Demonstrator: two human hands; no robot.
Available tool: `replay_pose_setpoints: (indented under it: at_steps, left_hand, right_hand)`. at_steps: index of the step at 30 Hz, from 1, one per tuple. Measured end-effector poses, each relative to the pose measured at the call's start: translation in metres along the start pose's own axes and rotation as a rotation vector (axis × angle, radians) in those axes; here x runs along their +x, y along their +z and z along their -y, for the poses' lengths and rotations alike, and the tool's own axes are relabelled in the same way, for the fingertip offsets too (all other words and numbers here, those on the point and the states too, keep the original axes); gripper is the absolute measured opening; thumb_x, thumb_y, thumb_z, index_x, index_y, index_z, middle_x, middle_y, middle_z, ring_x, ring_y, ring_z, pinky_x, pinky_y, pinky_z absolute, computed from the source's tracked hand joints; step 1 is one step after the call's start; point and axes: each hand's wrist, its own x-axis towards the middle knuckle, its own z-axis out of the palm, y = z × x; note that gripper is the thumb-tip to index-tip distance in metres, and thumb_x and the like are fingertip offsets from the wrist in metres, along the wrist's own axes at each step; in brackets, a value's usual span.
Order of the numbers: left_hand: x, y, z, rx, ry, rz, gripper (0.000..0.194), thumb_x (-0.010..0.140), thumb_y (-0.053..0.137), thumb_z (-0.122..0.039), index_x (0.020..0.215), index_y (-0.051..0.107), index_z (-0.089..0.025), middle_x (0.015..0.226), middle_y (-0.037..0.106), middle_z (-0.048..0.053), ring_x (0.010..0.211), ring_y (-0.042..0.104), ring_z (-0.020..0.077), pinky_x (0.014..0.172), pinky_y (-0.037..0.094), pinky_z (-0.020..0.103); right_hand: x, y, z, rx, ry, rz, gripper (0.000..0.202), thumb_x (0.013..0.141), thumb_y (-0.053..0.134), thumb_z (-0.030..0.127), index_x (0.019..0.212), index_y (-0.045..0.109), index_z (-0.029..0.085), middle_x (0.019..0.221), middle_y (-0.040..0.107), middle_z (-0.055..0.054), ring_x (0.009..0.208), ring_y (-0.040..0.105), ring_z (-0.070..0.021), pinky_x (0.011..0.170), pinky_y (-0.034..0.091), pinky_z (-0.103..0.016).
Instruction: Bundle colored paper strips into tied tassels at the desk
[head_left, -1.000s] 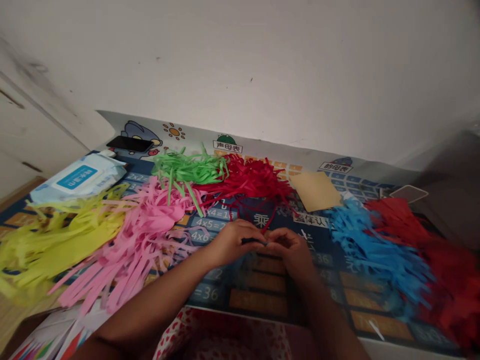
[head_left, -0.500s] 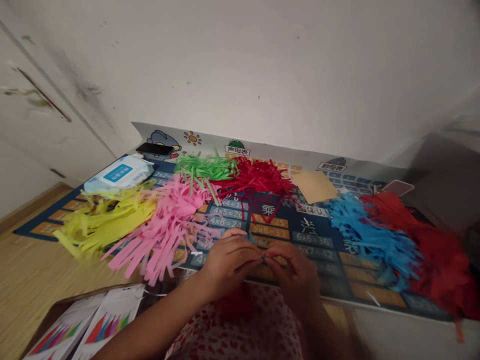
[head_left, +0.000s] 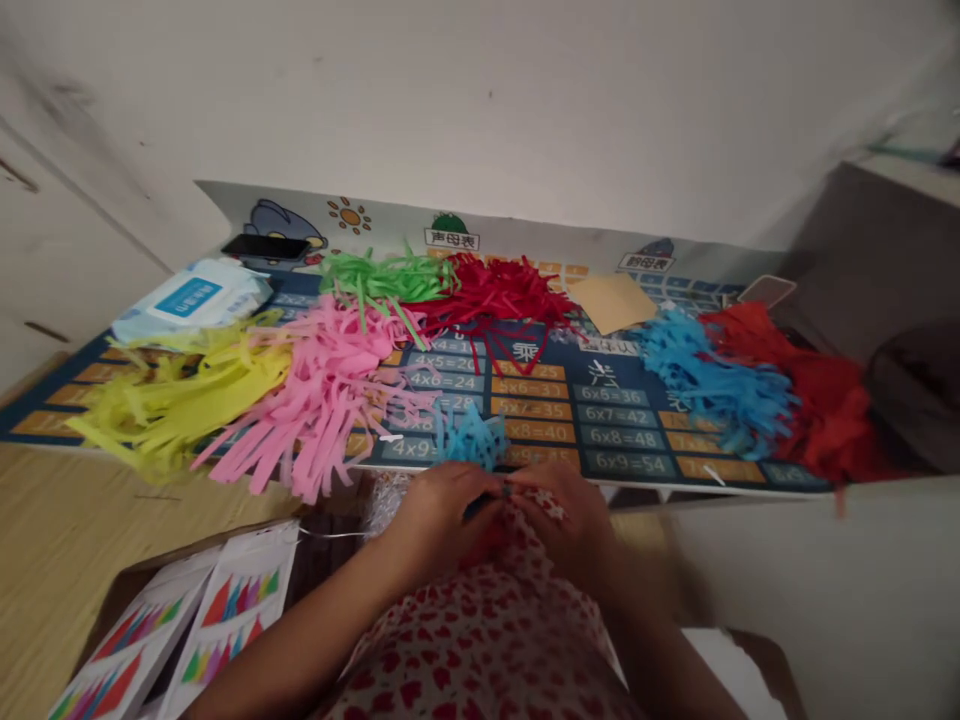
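Note:
Over the table's front edge, my left hand [head_left: 448,515] is closed around a blue tissue-paper tassel [head_left: 471,437]. Its fringed strips spread out beyond the fingers, towards the printed mat. My right hand [head_left: 568,512] meets it fingertip to fingertip, pinching at a small dark bluish bit that looks like the tassel's end. Most of that end is hidden by the fingers. Just past my left hand lies a pink tassel bundle [head_left: 322,390]. To the right, a larger blue tassel bundle [head_left: 712,380] rests against a red one [head_left: 810,390].
The multiplication mat [head_left: 622,465] carries yellow [head_left: 187,395], green [head_left: 386,278] and dark red tassels [head_left: 510,290]. A wipes pack [head_left: 191,300], a phone [head_left: 266,248] and a tan paper square [head_left: 613,303] lie towards the back. Printed packets [head_left: 225,620] sit at lower left. A wall rises behind.
The view has tilted, so the table appears higher. My hands have come back towards the table edge, and the blue tassel's fringe now shows plainly beyond my left hand.

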Motion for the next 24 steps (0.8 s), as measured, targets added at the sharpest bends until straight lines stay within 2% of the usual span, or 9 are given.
replay_pose_setpoints:
  at_steps: [3, 5, 9, 12, 14, 16, 19, 21, 24]
  left_hand:
    - [-0.029, -0.005, 0.021, -0.11, -0.083, 0.05, 0.015, 0.09, 0.054, -0.026, 0.085, 0.066, -0.021, 0.076, 0.068, 0.002, 0.069, 0.063, 0.0147, 0.065, 0.046, 0.023]
    - [-0.047, -0.008, 0.04, -0.146, -0.229, 0.134, 0.017, 0.091, 0.052, -0.028, 0.084, 0.065, -0.02, 0.078, 0.068, 0.002, 0.072, 0.063, 0.0155, 0.067, 0.047, 0.023]
    - [-0.062, -0.006, 0.054, 0.14, -0.514, 0.386, 0.014, 0.086, 0.053, -0.021, 0.075, 0.061, -0.017, 0.073, 0.065, 0.007, 0.07, 0.063, 0.0211, 0.068, 0.045, 0.028]
    - [-0.051, 0.008, 0.035, 0.124, -0.443, 0.423, 0.018, 0.089, 0.049, -0.023, 0.081, 0.064, -0.018, 0.081, 0.067, 0.009, 0.078, 0.063, 0.0225, 0.073, 0.043, 0.031]
    - [-0.038, 0.029, 0.02, -0.144, -0.295, 0.431, 0.016, 0.088, 0.051, -0.027, 0.084, 0.065, -0.02, 0.087, 0.068, 0.007, 0.084, 0.062, 0.0207, 0.078, 0.044, 0.03]
    - [-0.026, 0.057, 0.011, -0.478, -0.214, 0.53, 0.01, 0.08, 0.062, -0.029, 0.078, 0.066, -0.02, 0.086, 0.068, 0.005, 0.085, 0.061, 0.019, 0.08, 0.045, 0.028]
    - [-0.016, 0.096, 0.014, -0.694, -0.299, 0.637, 0.017, 0.078, 0.062, -0.034, 0.076, 0.065, -0.017, 0.071, 0.066, 0.001, 0.066, 0.059, 0.0148, 0.063, 0.045, 0.023]
    - [-0.013, 0.112, 0.023, -0.677, -0.356, 0.601, 0.022, 0.081, 0.057, -0.036, 0.074, 0.063, -0.016, 0.064, 0.063, 0.0, 0.057, 0.055, 0.0129, 0.056, 0.041, 0.022]
    - [-0.011, 0.121, 0.037, -0.638, -0.411, 0.533, 0.027, 0.08, 0.056, -0.041, 0.069, 0.06, -0.016, 0.061, 0.06, -0.001, 0.056, 0.052, 0.0125, 0.055, 0.038, 0.022]
  right_hand:
    - [-0.053, -0.006, -0.032, -0.016, 0.244, 0.066, 0.015, 0.085, 0.063, 0.032, 0.095, 0.071, 0.025, 0.094, 0.071, -0.006, 0.089, 0.064, -0.0231, 0.079, 0.048, -0.036]
    - [-0.089, -0.006, -0.053, -0.043, 0.41, 0.213, 0.009, 0.076, 0.069, 0.027, 0.084, 0.073, 0.024, 0.088, 0.071, -0.006, 0.084, 0.064, -0.0244, 0.077, 0.047, -0.037]
    - [-0.128, 0.003, -0.072, -0.033, 0.599, 0.281, 0.01, 0.073, 0.062, 0.016, 0.067, 0.069, 0.019, 0.078, 0.069, -0.007, 0.077, 0.062, -0.0243, 0.071, 0.045, -0.034]
    - [-0.123, 0.011, -0.064, 0.067, 0.636, 0.282, 0.017, 0.082, 0.055, 0.021, 0.072, 0.068, 0.018, 0.069, 0.067, -0.003, 0.064, 0.061, -0.0189, 0.06, 0.044, -0.028]
    - [-0.11, 0.016, -0.054, 0.155, 0.615, 0.323, 0.019, 0.084, 0.054, 0.024, 0.073, 0.068, 0.018, 0.066, 0.067, 0.0, 0.061, 0.059, -0.0157, 0.057, 0.043, -0.025]
    - [-0.1, 0.017, -0.047, 0.241, 0.596, 0.322, 0.016, 0.083, 0.056, 0.025, 0.077, 0.07, 0.019, 0.07, 0.068, 0.001, 0.064, 0.06, -0.0141, 0.059, 0.044, -0.023]
    - [-0.098, -0.006, -0.051, 0.583, 0.693, 0.006, 0.006, 0.073, 0.072, 0.024, 0.075, 0.071, 0.019, 0.062, 0.066, 0.002, 0.055, 0.056, -0.0125, 0.052, 0.043, -0.022]
    - [-0.108, -0.041, -0.064, 0.81, 0.731, -0.312, 0.016, 0.067, 0.079, 0.031, 0.068, 0.068, 0.019, 0.051, 0.058, 0.004, 0.044, 0.049, -0.0102, 0.043, 0.041, -0.021]
    - [-0.132, -0.107, -0.084, 0.842, 0.661, -0.647, 0.022, 0.072, 0.076, 0.043, 0.073, 0.066, 0.023, 0.058, 0.061, 0.004, 0.044, 0.05, -0.009, 0.042, 0.044, -0.021]
